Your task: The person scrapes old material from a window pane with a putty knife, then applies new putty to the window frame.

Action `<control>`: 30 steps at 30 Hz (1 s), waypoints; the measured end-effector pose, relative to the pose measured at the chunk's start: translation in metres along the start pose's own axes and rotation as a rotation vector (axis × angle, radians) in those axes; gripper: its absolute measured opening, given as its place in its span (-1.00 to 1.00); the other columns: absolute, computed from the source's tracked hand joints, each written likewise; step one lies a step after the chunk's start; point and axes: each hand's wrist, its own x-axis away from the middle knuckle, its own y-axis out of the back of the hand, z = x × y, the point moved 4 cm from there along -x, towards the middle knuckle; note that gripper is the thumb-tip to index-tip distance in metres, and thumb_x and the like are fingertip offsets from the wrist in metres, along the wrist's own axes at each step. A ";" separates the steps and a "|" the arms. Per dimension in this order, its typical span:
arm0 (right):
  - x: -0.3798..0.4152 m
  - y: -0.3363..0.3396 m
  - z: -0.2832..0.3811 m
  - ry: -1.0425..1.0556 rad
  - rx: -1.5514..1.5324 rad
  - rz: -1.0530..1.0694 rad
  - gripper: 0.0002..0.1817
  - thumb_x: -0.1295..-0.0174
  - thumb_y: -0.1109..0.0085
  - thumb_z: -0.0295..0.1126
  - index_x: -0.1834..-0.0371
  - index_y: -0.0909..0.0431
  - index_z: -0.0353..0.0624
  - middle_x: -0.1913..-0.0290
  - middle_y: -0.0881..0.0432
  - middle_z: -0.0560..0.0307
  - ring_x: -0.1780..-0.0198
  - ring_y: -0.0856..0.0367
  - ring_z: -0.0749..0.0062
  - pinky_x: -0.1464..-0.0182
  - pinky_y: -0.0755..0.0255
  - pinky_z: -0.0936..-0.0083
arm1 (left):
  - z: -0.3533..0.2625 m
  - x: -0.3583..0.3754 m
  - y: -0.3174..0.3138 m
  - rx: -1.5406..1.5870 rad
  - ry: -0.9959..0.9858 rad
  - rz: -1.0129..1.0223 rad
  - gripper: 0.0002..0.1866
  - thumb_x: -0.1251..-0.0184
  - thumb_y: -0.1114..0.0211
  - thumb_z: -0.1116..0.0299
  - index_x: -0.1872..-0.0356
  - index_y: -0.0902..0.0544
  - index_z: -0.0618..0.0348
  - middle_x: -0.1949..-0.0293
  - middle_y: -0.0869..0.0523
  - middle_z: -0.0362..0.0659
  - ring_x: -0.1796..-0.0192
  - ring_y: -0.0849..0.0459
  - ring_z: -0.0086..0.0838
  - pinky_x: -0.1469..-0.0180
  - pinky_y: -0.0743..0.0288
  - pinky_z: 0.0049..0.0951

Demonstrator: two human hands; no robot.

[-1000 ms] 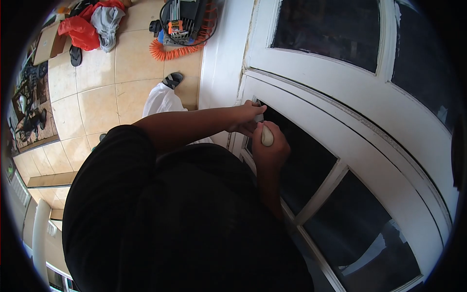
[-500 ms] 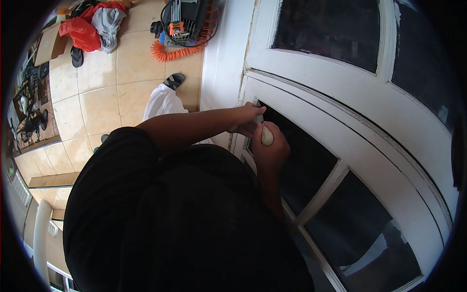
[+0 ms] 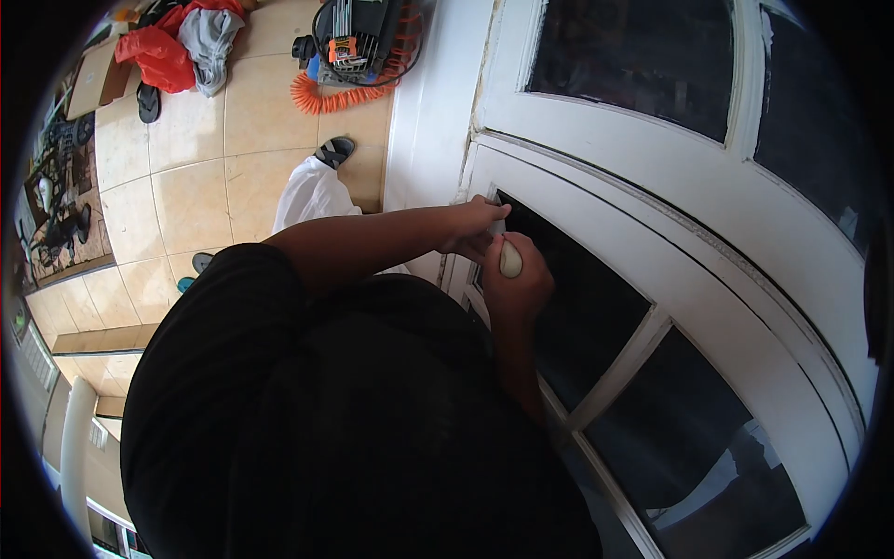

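Note:
My right hand (image 3: 523, 284) is closed around a cream-handled scraper-like tool (image 3: 510, 261), the rounded end of its handle showing between thumb and fingers. A flat grey blade (image 3: 498, 226) shows just past the handle. Against that blade my left hand (image 3: 473, 226) is closed, thumb and fingers near the upper corner of a dark window pane (image 3: 577, 298). Both hands are close together at the white door frame (image 3: 559, 177). The tool's tip, and the exact kind of tool, are hidden by the fingers.
On the tiled floor (image 3: 186, 210) are a toolbox with hex keys (image 3: 349, 51), an orange coiled hose (image 3: 326, 101), a red bag (image 3: 154, 58), a grey cloth (image 3: 207, 47) and a sandal (image 3: 148, 102). A white wall (image 3: 433, 93) adjoins the frame. Torn white paper (image 3: 703, 489) clings to a lower pane.
Both hands keep their hold on the tool at the same corner of the pane. The view has shifted slightly, and more of the footwear beside my left shoulder shows.

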 end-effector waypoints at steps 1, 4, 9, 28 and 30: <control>0.000 -0.001 -0.001 -0.016 0.016 0.023 -0.87 -0.17 -0.35 -0.41 0.26 -0.66 -0.19 0.29 -0.72 0.01 0.26 -0.75 0.12 0.18 -0.60 0.35 | 0.002 0.002 0.000 0.000 0.002 0.001 -0.21 -0.52 -0.02 -0.17 -0.53 0.03 0.07 -0.43 -0.20 0.30 -0.38 -0.42 0.06 -0.27 -0.52 -0.07; 0.002 0.001 0.000 0.014 -0.012 -0.018 -0.88 -0.18 -0.33 -0.40 0.27 -0.66 -0.18 0.30 -0.71 0.01 0.27 -0.74 0.12 0.19 -0.59 0.34 | -0.001 0.004 -0.001 -0.008 -0.025 0.037 -0.20 -0.52 -0.01 -0.17 -0.54 0.05 0.06 -0.44 -0.17 0.30 -0.40 -0.39 0.06 -0.30 -0.48 -0.04; 0.003 -0.001 0.001 0.005 0.013 0.014 -0.89 -0.18 -0.33 -0.40 0.27 -0.65 -0.16 0.31 -0.71 0.03 0.28 -0.73 0.13 0.20 -0.58 0.35 | 0.000 0.007 -0.003 -0.031 -0.035 0.043 -0.21 -0.53 0.00 -0.15 -0.54 0.05 0.09 -0.46 -0.13 0.30 -0.41 -0.37 0.07 -0.29 -0.48 -0.02; 0.004 -0.002 0.000 0.018 -0.017 -0.016 -0.86 -0.17 -0.35 -0.42 0.25 -0.66 -0.22 0.28 -0.72 -0.02 0.24 -0.75 0.11 0.16 -0.60 0.34 | 0.008 -0.002 0.001 -0.006 -0.056 0.011 -0.21 -0.52 -0.02 -0.16 -0.51 0.02 0.12 -0.40 -0.22 0.25 -0.33 -0.46 0.02 -0.25 -0.53 -0.05; 0.006 0.001 0.000 0.017 -0.025 -0.026 -0.87 -0.17 -0.35 -0.43 0.26 -0.66 -0.22 0.28 -0.72 -0.02 0.24 -0.75 0.11 0.16 -0.60 0.34 | 0.006 -0.001 0.001 -0.018 -0.061 -0.004 -0.20 -0.51 -0.02 -0.18 -0.52 0.02 0.10 -0.40 -0.23 0.27 -0.33 -0.46 0.03 -0.25 -0.52 -0.05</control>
